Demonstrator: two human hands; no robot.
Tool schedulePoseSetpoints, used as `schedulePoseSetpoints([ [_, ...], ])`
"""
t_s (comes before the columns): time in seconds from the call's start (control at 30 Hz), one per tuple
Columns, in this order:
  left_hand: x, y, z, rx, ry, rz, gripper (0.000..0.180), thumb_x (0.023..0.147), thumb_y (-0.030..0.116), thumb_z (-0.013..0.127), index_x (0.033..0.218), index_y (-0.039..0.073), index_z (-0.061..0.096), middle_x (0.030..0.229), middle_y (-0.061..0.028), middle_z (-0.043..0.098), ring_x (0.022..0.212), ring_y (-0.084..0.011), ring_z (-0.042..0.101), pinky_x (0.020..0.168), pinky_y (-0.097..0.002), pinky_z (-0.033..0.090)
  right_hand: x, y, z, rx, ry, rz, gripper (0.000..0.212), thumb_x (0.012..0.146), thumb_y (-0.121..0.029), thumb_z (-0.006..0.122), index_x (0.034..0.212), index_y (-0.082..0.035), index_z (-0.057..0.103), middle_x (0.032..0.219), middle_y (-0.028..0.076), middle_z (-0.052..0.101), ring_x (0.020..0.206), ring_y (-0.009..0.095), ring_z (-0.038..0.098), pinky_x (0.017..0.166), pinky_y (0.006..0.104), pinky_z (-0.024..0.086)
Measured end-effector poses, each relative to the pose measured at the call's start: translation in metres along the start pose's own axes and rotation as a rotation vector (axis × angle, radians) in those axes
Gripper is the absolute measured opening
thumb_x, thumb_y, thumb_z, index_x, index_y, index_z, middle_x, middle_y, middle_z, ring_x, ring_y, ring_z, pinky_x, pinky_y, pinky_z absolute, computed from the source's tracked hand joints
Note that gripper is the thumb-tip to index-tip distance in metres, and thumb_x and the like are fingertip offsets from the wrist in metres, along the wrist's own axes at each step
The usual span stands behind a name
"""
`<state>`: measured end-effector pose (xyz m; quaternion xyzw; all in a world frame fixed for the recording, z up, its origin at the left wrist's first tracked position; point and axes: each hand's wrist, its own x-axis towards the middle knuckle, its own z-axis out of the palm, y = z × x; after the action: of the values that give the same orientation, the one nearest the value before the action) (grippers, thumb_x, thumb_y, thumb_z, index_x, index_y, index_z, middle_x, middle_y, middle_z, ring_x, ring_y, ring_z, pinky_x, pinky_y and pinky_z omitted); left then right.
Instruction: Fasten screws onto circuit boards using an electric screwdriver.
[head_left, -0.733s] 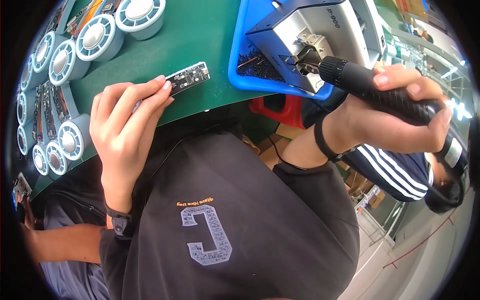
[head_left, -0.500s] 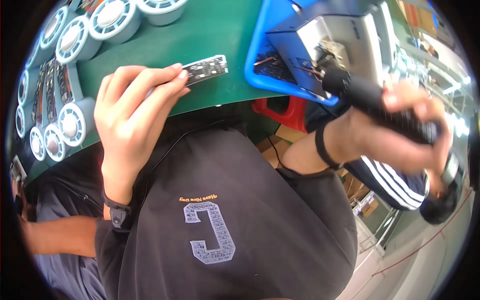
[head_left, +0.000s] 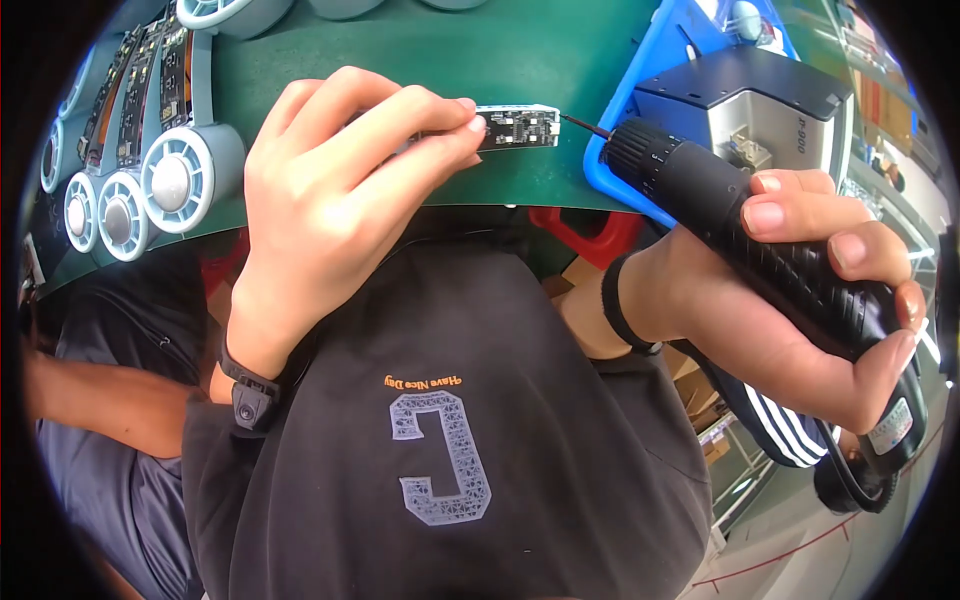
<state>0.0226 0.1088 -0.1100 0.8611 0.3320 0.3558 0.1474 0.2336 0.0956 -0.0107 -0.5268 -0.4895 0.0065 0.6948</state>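
Note:
Between the thumb and fingers of my left hand [head_left: 345, 165] is a narrow circuit board [head_left: 525, 128], its dark component side showing and its far end sticking out to the right. The pinched end is hidden by the fingers. My right hand [head_left: 800, 270] is wrapped round a black electric screwdriver [head_left: 690, 175], which points up and to the left. Its thin bit [head_left: 588, 126] reaches the right end of the board; whether the tip touches, I cannot tell.
A blue bin [head_left: 625, 130] at the right holds a grey and black box-shaped device [head_left: 735, 90]. Pale blue round-ended housings [head_left: 178, 180] with board strips stand at the left on the green table [head_left: 300, 65]. A red stool [head_left: 600, 235] shows below the table edge. Other people sit on both sides.
The screwdriver has swung so its bit moved from over the bin to the board's end. My left hand has shifted right with the board, which now shows a different face. The view has shifted.

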Motion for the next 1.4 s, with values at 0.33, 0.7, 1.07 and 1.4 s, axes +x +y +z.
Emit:
schedulePoseSetpoints([
  [0.33,-0.007,-0.004,0.002,0.001,0.009,-0.021,0.027,0.074,0.011,0.088,0.1,0.01,0.08,0.101,0.0017,0.077,0.083,-0.0181,0.066,0.069,-0.0318,0.044,-0.008,0.005,0.005,0.101,-0.062,0.078,0.04,0.094,-0.043,0.053,0.097,-0.003,0.053,0.068,0.01,0.05,0.037,0.02,0.047,0.038,0.0314,0.042],
  [0.7,-0.011,-0.008,0.002,0.019,0.026,-0.018,0.024,0.076,0.012,0.088,0.099,0.01,0.081,0.097,0.002,0.077,0.081,-0.0173,0.067,0.07,-0.0316,0.045,-0.008,0.017,0.005,0.255,-0.186,0.046,0.039,0.096,-0.043,0.052,0.098,-0.005,0.053,0.067,0.009,0.049,0.038,0.021,0.048,0.039,0.0325,0.043],
  [1.07,0.004,-0.002,0.006,-0.009,0.007,-0.014,0.025,0.074,0.009,0.088,0.098,0.009,0.081,0.096,0.0006,0.077,0.083,-0.0185,0.067,0.071,-0.0317,0.046,-0.006,0.01,0.006,0.093,-0.062,0.146,0.038,0.095,-0.045,0.051,0.098,-0.007,0.052,0.07,0.008,0.054,0.04,0.02,0.048,0.041,0.0331,0.043],
  [1.4,0.024,0.012,0.021,0.037,-0.03,-0.002,0.024,0.074,0.009,0.088,0.097,0.009,0.08,0.098,0.0017,0.076,0.084,-0.0186,0.066,0.072,-0.0323,0.046,0.077,0.024,-0.099,-0.076,0.167,-0.026,0.034,0.093,-0.042,0.052,0.091,-0.008,0.051,0.071,0.007,0.057,0.044,0.021,0.049,0.048,0.0318,0.047],
])
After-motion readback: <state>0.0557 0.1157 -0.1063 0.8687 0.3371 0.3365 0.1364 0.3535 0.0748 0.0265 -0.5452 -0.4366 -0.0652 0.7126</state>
